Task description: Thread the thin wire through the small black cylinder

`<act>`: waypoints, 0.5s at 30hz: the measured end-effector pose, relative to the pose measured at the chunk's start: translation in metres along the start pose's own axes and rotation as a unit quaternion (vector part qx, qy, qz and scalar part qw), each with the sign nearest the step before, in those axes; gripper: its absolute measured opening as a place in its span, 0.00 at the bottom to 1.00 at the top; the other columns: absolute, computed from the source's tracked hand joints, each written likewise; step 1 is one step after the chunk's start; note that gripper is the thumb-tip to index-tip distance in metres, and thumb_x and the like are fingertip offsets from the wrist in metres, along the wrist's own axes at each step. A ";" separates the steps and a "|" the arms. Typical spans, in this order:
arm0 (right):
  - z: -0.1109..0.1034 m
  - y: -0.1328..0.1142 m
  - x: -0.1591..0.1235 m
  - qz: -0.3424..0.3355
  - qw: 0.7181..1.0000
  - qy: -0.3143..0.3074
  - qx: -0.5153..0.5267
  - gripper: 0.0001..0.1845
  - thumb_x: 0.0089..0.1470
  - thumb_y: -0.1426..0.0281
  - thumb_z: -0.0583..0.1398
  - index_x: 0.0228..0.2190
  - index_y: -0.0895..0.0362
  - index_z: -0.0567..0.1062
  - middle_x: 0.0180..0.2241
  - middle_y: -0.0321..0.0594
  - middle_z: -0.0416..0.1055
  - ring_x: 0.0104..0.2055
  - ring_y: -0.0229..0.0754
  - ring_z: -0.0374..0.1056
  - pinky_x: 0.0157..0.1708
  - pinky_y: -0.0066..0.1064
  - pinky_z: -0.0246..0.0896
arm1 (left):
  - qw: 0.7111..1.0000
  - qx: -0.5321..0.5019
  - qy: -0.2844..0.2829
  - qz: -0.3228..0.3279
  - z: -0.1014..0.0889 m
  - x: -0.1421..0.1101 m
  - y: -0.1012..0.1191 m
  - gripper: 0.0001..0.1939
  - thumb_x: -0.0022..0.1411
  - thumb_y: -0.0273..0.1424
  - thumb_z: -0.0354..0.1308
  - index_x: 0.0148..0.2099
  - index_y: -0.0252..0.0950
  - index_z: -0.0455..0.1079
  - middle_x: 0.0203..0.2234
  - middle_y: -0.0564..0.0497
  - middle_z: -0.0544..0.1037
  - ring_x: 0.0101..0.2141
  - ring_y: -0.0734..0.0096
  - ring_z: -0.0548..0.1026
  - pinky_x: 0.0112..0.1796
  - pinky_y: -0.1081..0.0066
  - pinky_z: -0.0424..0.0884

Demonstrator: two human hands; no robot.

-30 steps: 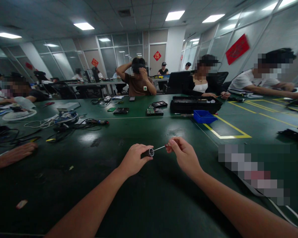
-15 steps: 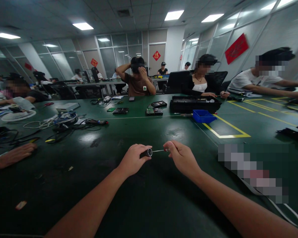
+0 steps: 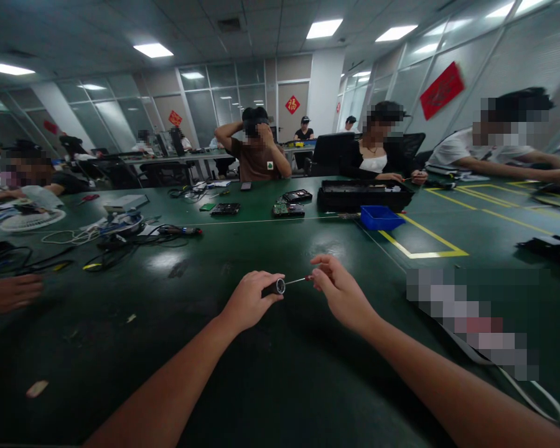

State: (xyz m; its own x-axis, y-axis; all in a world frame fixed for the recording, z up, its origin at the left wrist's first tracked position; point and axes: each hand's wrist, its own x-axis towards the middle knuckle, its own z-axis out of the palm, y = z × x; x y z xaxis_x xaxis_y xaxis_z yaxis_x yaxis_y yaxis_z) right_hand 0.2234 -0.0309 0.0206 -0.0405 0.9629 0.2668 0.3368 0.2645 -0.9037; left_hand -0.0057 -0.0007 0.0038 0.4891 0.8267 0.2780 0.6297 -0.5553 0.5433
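My left hand (image 3: 249, 300) is closed round a short black cylindrical handle (image 3: 275, 287) with a silver-rimmed end, held just above the green table (image 3: 270, 249). A thin metal shaft (image 3: 297, 281) sticks out of that end toward the right. My right hand (image 3: 338, 291) pinches the far tip of the shaft between thumb and forefinger. Both hands are at the centre of the view, a few centimetres apart.
A blue bin (image 3: 381, 218) and a black case (image 3: 364, 194) lie beyond my hands, with circuit boards (image 3: 288, 210) and tangled cables (image 3: 121, 239) to the left. Another person's hand (image 3: 7, 294) rests at the left edge. Several people sit around the table. A white cable (image 3: 532, 389) runs at lower right.
My right hand has shifted slightly up and left while still pinching the shaft. The other person's hand at the left has drawn back toward the edge.
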 end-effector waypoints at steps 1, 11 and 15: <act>0.000 0.000 0.001 0.005 1.000 -0.004 0.020 0.12 0.62 0.61 0.57 0.44 0.52 0.72 0.33 0.37 0.74 0.33 0.43 0.70 0.35 0.36 0.64 | 1.000 -0.001 0.002 -0.004 0.000 0.000 0.000 0.21 0.62 0.28 0.64 0.57 0.44 0.71 0.47 0.50 0.78 0.47 0.60 0.72 0.51 0.58 0.66; 0.002 0.015 0.014 0.186 0.926 0.003 0.329 0.15 0.57 0.57 0.60 0.28 0.55 0.73 0.23 0.36 0.68 0.24 0.40 0.65 0.33 0.39 0.69 | 0.999 0.016 -0.001 0.034 -0.004 -0.001 0.003 0.21 0.65 0.28 0.61 0.60 0.46 0.69 0.51 0.51 0.76 0.52 0.61 0.70 0.57 0.55 0.61; 0.005 0.020 0.015 0.150 0.945 0.058 0.284 0.15 0.55 0.55 0.63 0.30 0.54 0.74 0.26 0.39 0.70 0.27 0.42 0.67 0.32 0.38 0.70 | 0.999 0.031 -0.003 0.012 -0.005 0.000 -0.001 0.22 0.65 0.29 0.61 0.60 0.46 0.68 0.51 0.51 0.76 0.51 0.61 0.71 0.58 0.53 0.59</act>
State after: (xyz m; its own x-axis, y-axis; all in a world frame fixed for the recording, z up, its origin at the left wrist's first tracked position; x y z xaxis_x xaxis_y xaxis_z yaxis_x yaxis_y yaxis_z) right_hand 0.2248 -0.0114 0.0049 0.0903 0.9956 -0.0245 -0.2448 -0.0016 -0.9696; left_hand -0.0098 0.0002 0.0071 0.5088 0.8121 0.2856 0.6533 -0.5803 0.4862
